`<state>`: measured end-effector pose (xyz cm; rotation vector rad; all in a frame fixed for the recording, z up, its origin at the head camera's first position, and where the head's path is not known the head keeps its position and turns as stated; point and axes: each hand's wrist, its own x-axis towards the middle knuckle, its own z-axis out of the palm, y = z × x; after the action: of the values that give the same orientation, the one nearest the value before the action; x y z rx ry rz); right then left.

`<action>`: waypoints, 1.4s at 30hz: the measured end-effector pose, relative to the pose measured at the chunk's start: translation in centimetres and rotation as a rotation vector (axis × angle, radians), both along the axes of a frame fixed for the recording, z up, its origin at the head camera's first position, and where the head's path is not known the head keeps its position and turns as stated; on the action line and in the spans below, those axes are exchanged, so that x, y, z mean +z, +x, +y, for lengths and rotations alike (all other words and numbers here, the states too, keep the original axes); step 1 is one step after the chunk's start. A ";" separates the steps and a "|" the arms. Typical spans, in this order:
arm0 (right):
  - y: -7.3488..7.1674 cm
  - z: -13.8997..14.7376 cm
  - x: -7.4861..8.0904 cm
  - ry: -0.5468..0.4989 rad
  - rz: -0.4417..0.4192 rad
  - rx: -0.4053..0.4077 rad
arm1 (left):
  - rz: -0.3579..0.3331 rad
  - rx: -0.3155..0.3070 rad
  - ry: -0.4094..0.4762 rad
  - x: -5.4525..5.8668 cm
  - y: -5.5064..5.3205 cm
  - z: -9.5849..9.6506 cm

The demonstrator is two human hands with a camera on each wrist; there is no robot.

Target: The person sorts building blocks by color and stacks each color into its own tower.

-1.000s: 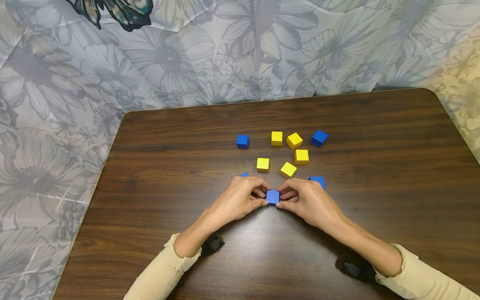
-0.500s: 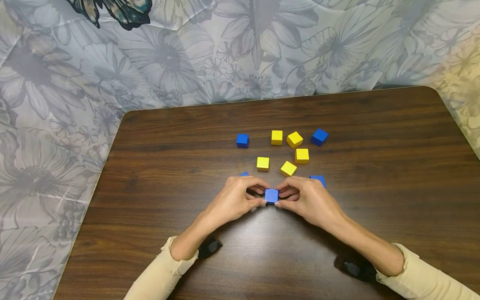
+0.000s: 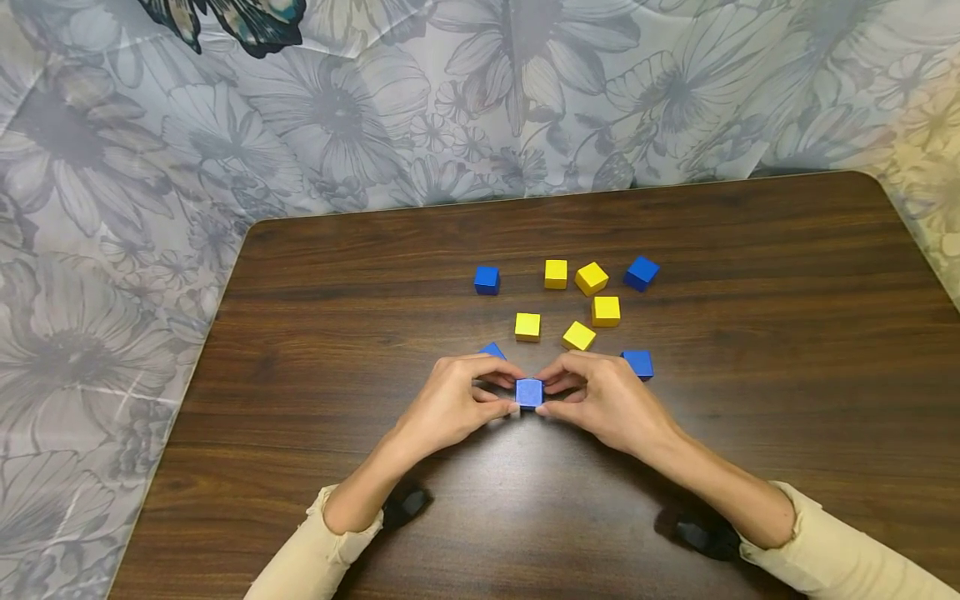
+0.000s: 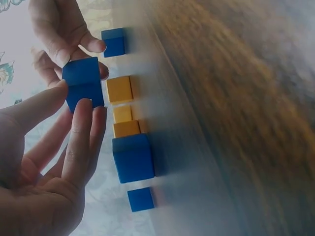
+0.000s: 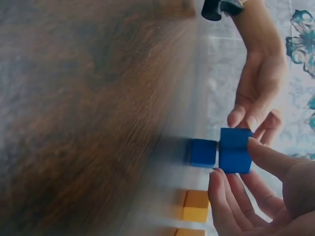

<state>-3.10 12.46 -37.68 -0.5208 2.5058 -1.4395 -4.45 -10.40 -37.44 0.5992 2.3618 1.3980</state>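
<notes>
A blue cube (image 3: 529,393) is held up between both hands near the middle of the table, its top face bright. My left hand (image 3: 453,402) pinches its left side with thumb and fingertips, while my right hand (image 3: 609,400) pinches the right side in the same way. In the left wrist view the held cube (image 4: 83,83) appears raised off the tabletop. Just beyond the left hand lies another blue cube (image 3: 492,351), partly hidden by it. A further blue cube (image 3: 638,364) rests behind the right hand.
Several yellow cubes (image 3: 606,311) lie scattered on the brown table (image 3: 337,317) beyond the hands. Two blue cubes, one at back left (image 3: 487,281) and one at back right (image 3: 641,273), flank them. A flowered cloth (image 3: 337,117) hangs behind the table.
Both hands have shifted slightly left together, carrying the blue cube with them. More of the two blue cubes behind the hands now shows.
</notes>
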 end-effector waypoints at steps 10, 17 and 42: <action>0.0 -0.8 0.2 -0.035 -0.040 0.016 | -0.029 0.039 0.022 0.2 0.5 -1.2; -0.3 -2.2 -0.3 -0.048 -0.018 0.057 | -0.054 0.061 0.023 0.1 0.8 -2.5; -1.1 -5.0 -0.8 -0.021 -0.074 0.084 | -0.078 0.049 -0.054 -0.4 0.1 -4.8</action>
<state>-4.25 7.48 -38.48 -0.5587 2.3854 -1.4287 -4.38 -15.23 -37.79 0.4670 2.3588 1.3474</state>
